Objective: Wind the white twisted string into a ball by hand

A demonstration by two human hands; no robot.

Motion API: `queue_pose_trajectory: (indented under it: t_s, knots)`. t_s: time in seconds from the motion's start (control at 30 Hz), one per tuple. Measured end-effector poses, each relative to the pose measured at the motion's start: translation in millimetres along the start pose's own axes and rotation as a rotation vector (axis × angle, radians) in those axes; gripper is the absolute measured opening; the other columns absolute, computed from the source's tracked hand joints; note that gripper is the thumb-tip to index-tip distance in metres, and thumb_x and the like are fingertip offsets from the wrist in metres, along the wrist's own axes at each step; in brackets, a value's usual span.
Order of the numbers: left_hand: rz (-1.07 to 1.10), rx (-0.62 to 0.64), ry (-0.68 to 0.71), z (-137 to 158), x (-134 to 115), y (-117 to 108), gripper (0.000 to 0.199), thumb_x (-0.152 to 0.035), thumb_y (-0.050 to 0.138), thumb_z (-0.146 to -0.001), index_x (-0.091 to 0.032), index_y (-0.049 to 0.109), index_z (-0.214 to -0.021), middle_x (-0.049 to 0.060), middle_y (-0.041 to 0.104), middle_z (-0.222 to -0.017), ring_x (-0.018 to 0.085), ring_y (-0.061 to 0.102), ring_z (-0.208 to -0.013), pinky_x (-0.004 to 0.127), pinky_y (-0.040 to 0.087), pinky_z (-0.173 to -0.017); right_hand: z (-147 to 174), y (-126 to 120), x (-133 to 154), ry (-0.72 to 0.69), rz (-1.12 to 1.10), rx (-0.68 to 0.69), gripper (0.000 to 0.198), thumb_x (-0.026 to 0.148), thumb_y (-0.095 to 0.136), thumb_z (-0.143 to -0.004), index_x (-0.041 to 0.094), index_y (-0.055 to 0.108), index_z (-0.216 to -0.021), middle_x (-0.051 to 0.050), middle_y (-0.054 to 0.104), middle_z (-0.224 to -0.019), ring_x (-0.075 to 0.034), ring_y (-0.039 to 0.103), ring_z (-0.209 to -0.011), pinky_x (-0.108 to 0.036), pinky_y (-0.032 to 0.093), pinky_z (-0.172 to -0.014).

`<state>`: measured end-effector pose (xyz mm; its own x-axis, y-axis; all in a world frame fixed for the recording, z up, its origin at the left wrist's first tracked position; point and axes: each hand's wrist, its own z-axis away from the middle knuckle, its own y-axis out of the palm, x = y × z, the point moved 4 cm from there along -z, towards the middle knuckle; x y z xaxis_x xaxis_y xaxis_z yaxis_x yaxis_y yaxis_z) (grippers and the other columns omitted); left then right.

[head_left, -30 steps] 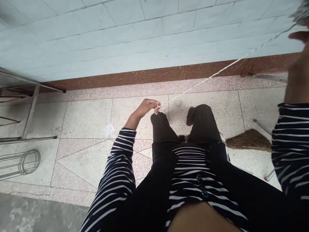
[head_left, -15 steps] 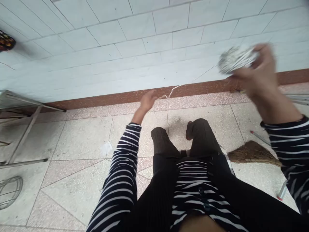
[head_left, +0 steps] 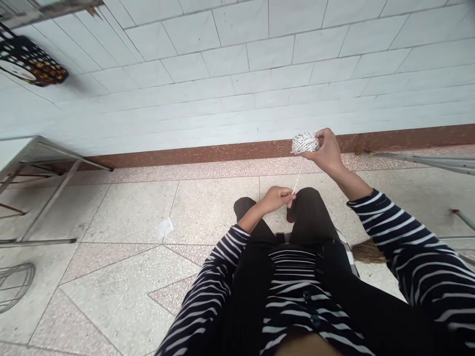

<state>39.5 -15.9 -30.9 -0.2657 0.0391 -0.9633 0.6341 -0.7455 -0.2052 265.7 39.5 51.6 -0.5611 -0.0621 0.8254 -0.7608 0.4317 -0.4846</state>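
In my right hand is a ball of white string, gripped at its right side with thumb and fingers. It hangs in front of the brown skirting, up and to the right of my left hand. A pale strand of string is pinched between the fingertips of my left hand, above my knees. The strand rises towards the ball, though its upper part is too thin to follow all the way.
A metal-legged table stands at the left, with a wire rack below it. Scrap paper lies on the floor. A broom is at my right, near metal legs. A patterned bag hangs on the wall.
My right hand has brought the string ball left and down, nearer my body. My left hand has moved right and down, and the string between the hands is now much shorter.
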Motion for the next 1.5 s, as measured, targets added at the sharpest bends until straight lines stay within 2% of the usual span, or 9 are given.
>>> queue_pose_trajectory:
  t_s: [0.07,0.17,0.37,0.53,0.7,0.8,0.93,1.17,1.5]
  knots:
    - [-0.123,0.002,0.032,18.8,-11.9,-9.7,0.045,-0.048,0.065,-0.101,-0.018,0.067,-0.068,0.001,0.071,-0.070,0.014,0.062,-0.066,0.028,0.048,-0.075,9.4,2.7,-15.7,0.023,0.086,-0.016,0.061,0.028,0.088,-0.053,0.026,0.047,-0.099,-0.003,0.055,-0.104,-0.027,0.056,-0.100,-0.046,0.051,-0.091]
    - [-0.318,-0.288,0.155,24.4,-45.9,-50.1,0.042,-0.044,0.062,-0.105,-0.019,0.071,-0.072,0.004,0.078,-0.084,0.020,0.072,-0.089,0.032,0.050,-0.092,48.2,21.3,-26.4,0.146,0.048,0.207,0.059,0.023,0.084,-0.050,0.026,0.048,-0.096,-0.002,0.056,-0.098,-0.027,0.056,-0.095,-0.046,0.052,-0.089]
    - [-0.334,-0.269,0.193,-9.8,-46.6,-67.4,0.030,-0.034,0.066,-0.101,-0.018,0.075,-0.077,0.004,0.077,-0.082,0.021,0.070,-0.086,0.032,0.051,-0.090,137.5,31.1,19.4,0.457,-0.674,0.723,0.075,0.027,0.091,-0.054,0.031,0.058,-0.122,-0.003,0.065,-0.111,-0.027,0.067,-0.096,-0.043,0.065,-0.072]
    - [-0.192,-0.194,0.010,-3.9,8.8,-1.8,0.033,-0.031,0.061,-0.100,-0.017,0.073,-0.073,0.002,0.077,-0.080,0.018,0.068,-0.081,0.028,0.051,-0.083,107.7,2.0,18.3,0.460,-0.779,0.437,0.063,0.039,0.092,-0.058,0.029,0.060,-0.111,-0.003,0.069,-0.110,-0.027,0.070,-0.094,-0.041,0.064,-0.072]
    - [-0.294,0.012,-0.037,21.2,18.3,23.1,0.038,-0.038,0.061,-0.102,-0.018,0.071,-0.071,0.000,0.071,-0.071,0.016,0.064,-0.071,0.028,0.051,-0.076,82.4,3.0,-41.2,0.322,-0.063,0.052,0.057,0.035,0.089,-0.051,0.026,0.058,-0.098,-0.007,0.065,-0.107,-0.032,0.065,-0.104,-0.048,0.058,-0.090]
    - [-0.456,-0.083,0.094,19.2,-3.0,-4.1,0.026,-0.034,0.064,-0.103,-0.021,0.080,-0.088,0.004,0.081,-0.089,0.021,0.072,-0.087,0.039,0.053,-0.105,108.1,32.8,-55.2,0.315,-0.036,0.366,0.045,0.025,0.083,-0.051,0.024,0.064,-0.091,-0.006,0.069,-0.101,-0.031,0.065,-0.100,-0.046,0.056,-0.092]
    - [-0.544,-0.143,0.182,6.2,-11.6,-28.7,0.020,-0.029,0.065,-0.104,-0.024,0.084,-0.100,0.006,0.086,-0.106,0.023,0.077,-0.102,0.052,0.034,-0.133,150.5,49.5,-34.8,0.517,-0.512,0.845,0.037,0.024,0.081,-0.056,0.023,0.072,-0.092,-0.003,0.075,-0.094,-0.023,0.066,-0.083,-0.034,0.056,-0.069]
    - [-0.191,-0.279,0.120,-2.3,23.2,-10.1,0.030,-0.030,0.061,-0.106,-0.020,0.083,-0.125,0.013,0.082,-0.131,0.028,0.074,-0.128,0.043,0.056,-0.115,134.6,14.8,-12.5,0.729,-0.774,0.632,0.039,0.029,0.089,-0.057,0.021,0.070,-0.089,-0.002,0.068,-0.078,-0.017,0.059,-0.065,-0.026,0.044,-0.050]
    - [-0.428,-0.297,0.155,-8.7,30.2,-37.9,0.023,-0.025,0.060,-0.107,-0.021,0.082,-0.099,0.007,0.085,-0.111,0.021,0.077,-0.110,0.049,0.034,-0.133,136.4,-4.5,32.0,0.646,-0.842,0.646,0.042,0.026,0.078,-0.051,0.027,0.065,-0.091,-0.002,0.067,-0.082,-0.018,0.056,-0.064,-0.031,0.047,-0.054]
